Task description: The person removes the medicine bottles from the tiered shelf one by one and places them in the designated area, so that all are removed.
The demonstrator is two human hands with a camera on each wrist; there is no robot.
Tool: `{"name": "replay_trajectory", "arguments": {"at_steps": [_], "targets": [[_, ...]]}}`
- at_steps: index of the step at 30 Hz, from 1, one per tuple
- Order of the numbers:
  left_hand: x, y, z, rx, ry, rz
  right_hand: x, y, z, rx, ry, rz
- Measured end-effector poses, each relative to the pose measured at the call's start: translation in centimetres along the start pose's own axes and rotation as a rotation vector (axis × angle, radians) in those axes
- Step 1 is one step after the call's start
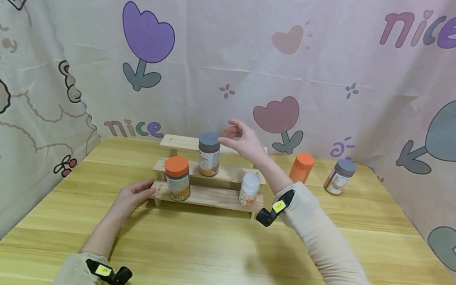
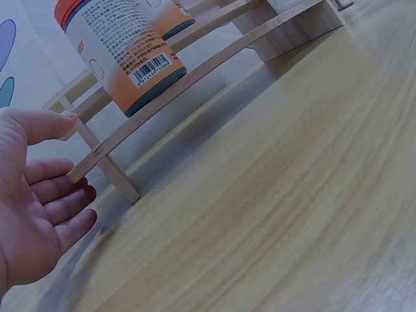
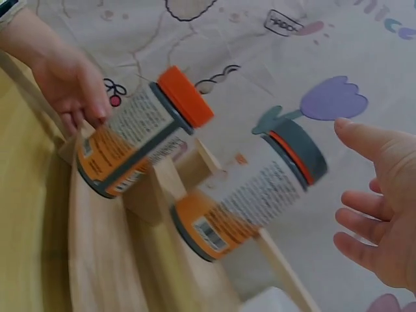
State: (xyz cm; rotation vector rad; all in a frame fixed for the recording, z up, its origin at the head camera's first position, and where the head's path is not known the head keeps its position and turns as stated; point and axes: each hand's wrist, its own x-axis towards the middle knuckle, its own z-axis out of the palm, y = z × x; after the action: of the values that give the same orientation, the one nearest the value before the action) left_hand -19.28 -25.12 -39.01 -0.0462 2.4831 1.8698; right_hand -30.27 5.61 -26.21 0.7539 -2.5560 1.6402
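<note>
A three-tier wooden shelf [image 1: 215, 197] stands on the table. My left hand [image 1: 131, 199] is at the left end of its lowest step, fingertips by the plank's corner; the left wrist view shows the thumb apart from the fingers. On that step, close to this hand, stands a jar with an orange lid [image 1: 177, 179]. A grey-lidded jar [image 1: 208, 155] is upright on the middle step. My right hand [image 1: 246, 142] hovers just right of its lid with loosely bent fingers, and in the right wrist view a gap separates thumb and lid [image 3: 302, 153].
A small white bottle [image 1: 249, 189] stands at the right of the lowest step. On the table to the right are an orange bottle [image 1: 301, 168], partly hidden by my forearm, and another grey-lidded jar [image 1: 340, 177]. A printed cloth [image 1: 220, 46] hangs behind the table.
</note>
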Motion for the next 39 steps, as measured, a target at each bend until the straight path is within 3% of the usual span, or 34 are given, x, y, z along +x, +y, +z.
{"name": "replay_trajectory", "arguments": {"at_steps": [9,21,39], "targets": [[0.0,0.0,0.1,0.003,-0.004,-0.014,-0.1,0.5,2.2,-0.057,-0.032,0.012],[-0.2,0.0,0.1,-0.022,-0.004,-0.008,0.1,0.4,3.6,-0.128,-0.064,-0.021],[-0.1,0.1,0.1,0.01,0.007,0.002,-0.4,0.4,3.0,-0.104,-0.02,-0.012]]}}
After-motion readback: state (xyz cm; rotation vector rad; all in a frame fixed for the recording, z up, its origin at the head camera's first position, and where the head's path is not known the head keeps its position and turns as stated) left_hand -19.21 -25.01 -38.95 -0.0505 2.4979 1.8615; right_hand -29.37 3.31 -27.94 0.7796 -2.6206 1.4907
